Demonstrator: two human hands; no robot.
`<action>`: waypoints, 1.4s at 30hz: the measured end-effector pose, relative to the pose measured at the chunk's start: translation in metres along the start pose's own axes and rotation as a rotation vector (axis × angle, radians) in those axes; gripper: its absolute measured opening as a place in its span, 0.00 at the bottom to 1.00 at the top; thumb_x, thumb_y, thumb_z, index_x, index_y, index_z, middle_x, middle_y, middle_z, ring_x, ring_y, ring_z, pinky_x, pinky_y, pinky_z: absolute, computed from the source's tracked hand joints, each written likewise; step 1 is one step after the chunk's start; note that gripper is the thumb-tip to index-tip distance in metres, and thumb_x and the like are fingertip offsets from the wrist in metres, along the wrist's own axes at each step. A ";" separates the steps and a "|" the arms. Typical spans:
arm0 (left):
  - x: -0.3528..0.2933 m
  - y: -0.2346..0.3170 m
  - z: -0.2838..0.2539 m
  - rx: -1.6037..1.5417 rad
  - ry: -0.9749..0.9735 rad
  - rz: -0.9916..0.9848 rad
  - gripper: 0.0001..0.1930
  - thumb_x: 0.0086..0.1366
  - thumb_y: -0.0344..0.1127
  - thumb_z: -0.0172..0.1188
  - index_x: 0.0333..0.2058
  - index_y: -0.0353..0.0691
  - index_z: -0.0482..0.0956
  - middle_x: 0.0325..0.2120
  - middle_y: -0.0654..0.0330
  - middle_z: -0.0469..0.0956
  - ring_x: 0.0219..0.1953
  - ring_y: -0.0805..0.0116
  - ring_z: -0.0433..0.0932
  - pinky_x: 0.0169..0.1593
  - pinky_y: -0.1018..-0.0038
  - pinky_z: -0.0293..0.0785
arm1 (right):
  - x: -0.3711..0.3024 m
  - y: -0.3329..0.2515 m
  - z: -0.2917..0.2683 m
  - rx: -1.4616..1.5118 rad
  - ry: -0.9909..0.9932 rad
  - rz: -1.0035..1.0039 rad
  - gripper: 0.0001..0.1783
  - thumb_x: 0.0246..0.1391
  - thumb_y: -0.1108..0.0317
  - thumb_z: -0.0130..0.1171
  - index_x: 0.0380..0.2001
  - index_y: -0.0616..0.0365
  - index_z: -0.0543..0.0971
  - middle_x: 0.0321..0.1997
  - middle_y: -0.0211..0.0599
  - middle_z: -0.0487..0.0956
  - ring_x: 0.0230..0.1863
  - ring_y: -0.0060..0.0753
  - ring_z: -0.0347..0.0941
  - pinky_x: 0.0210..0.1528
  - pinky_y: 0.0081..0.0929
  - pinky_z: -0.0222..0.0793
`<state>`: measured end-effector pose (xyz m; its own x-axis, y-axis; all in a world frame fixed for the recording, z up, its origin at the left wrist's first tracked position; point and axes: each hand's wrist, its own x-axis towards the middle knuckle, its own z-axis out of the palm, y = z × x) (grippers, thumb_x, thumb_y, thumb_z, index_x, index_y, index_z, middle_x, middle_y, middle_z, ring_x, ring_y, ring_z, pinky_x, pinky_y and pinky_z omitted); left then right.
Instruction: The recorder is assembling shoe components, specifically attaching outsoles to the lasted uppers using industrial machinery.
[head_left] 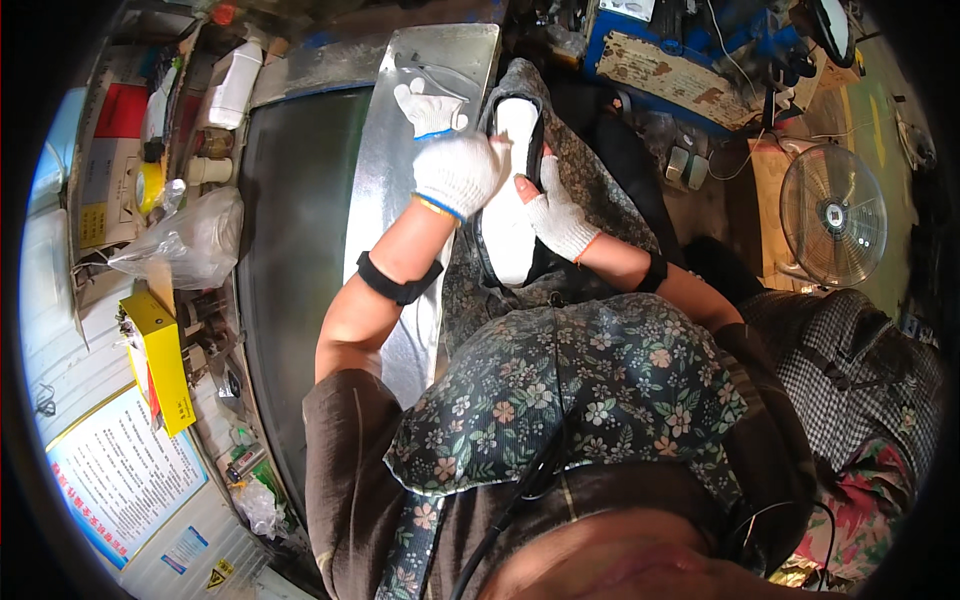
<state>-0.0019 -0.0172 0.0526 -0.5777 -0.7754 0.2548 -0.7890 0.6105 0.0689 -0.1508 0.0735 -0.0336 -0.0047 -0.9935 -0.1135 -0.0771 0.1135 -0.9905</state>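
Both gloved hands are gripping a white shoe sole [510,215] at upper centre, its long axis running up the frame: left hand [457,172] closed over it, right hand [560,215] pinching its edge. A spare glove [428,108] is lying just above on the metal sheet [385,190].

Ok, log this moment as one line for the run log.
left hand: gloved, on white shoe sole | right hand: gloved, gripping sole edge | spare glove on metal sheet

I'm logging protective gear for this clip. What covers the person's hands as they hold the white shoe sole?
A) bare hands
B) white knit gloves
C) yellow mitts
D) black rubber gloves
B: both the left hand and the right hand wear white knit gloves as they grip the white shoe sole.
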 end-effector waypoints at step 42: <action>0.009 0.075 0.014 -2.098 0.132 -0.523 0.40 0.73 0.55 0.51 0.72 0.35 0.48 0.67 0.47 0.61 0.68 0.58 0.64 0.70 0.60 0.60 | 0.003 -0.115 -0.173 -0.415 0.233 -0.634 0.61 0.47 0.56 0.76 0.72 0.68 0.48 0.73 0.55 0.58 0.74 0.49 0.54 0.74 0.40 0.51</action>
<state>-0.0691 0.0195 0.0463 -0.3573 -0.9293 -0.0932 0.5480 -0.2894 0.7848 -0.3143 0.0563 0.0935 -0.0406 -0.8485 0.5277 -0.5004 -0.4399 -0.7457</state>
